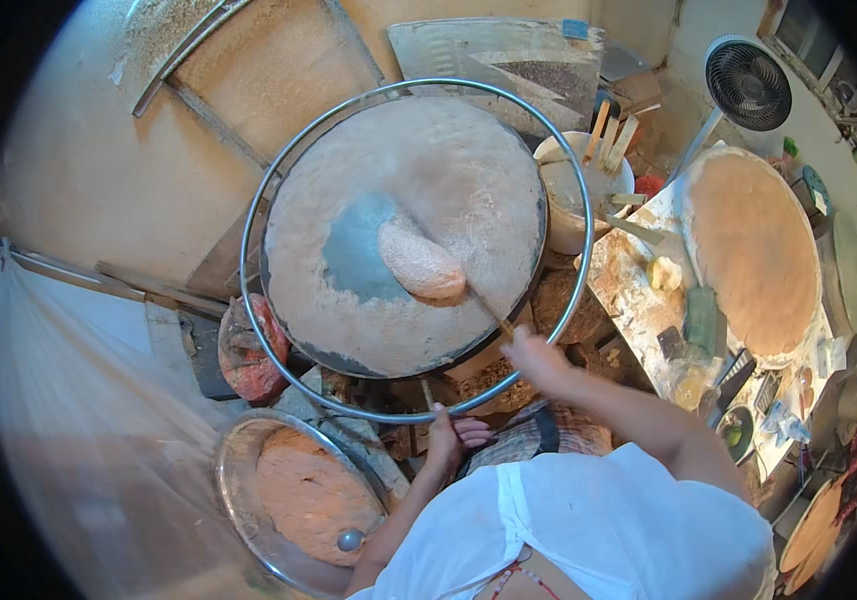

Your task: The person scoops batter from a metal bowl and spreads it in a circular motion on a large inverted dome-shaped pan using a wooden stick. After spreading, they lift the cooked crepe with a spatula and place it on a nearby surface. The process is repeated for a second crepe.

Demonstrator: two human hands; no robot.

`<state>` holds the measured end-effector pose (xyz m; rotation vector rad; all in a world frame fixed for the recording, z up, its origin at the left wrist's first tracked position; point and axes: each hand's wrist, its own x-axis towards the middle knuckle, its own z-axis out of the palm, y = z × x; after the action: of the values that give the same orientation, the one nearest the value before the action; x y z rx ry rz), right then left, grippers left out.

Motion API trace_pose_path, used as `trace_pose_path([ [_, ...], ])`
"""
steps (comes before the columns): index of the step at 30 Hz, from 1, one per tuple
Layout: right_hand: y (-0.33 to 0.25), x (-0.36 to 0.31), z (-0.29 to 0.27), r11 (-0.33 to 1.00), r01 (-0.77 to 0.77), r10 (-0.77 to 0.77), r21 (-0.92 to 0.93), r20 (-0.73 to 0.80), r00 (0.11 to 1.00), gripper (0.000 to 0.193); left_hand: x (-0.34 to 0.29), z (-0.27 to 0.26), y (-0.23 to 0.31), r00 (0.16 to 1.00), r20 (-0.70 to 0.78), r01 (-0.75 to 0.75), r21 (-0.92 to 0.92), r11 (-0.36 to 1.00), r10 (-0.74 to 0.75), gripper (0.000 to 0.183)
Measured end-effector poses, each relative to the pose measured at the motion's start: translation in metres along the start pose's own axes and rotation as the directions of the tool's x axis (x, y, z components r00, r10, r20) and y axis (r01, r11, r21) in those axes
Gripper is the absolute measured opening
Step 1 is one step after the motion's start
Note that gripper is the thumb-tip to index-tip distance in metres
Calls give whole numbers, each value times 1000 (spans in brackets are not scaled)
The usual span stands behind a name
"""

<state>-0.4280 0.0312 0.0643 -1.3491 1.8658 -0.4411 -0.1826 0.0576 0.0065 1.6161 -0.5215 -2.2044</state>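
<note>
A big round griddle with a dark rim lies before me, mostly covered by a thin pale batter layer. A grey-blue patch shows left of its middle. Over it is a pale, rounded mass of batter or dough at the end of a thin wooden handle. My right hand is closed around that handle's near end, by the griddle's lower right. At the near edge, my left hand grips a short thin stick reaching toward the griddle rim; its other end is hidden.
A metal hoop circles the griddle. At lower left stands a metal basin of orange-brown batter with a ball-ended handle. A white bucket holds wooden sticks. On the right, a cluttered table bears a round flatbread stack; a fan stands behind.
</note>
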Motion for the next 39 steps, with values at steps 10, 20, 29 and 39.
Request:
trace_pose_path([
  [10, 12, 2, -9, 994, -108, 108, 27, 21, 994, 40, 1, -84, 20, 966, -219, -165, -115, 980, 137, 69],
  [20, 15, 2, -42, 971, -209, 205, 114, 43, 978, 39, 12, 42, -6, 999, -37, 36, -10, 999, -36, 88],
  [29, 49, 29, -74, 996, 4, -9, -87, -53, 999, 36, -11, 33, 13, 976, 216, -120, 544, 831, 0, 35],
  [39, 50, 47, -92, 983, 109, -126, -148, -107, 986, 33, -115, -217, 26, 560, -572, 79, 757, 648, 600, 30],
])
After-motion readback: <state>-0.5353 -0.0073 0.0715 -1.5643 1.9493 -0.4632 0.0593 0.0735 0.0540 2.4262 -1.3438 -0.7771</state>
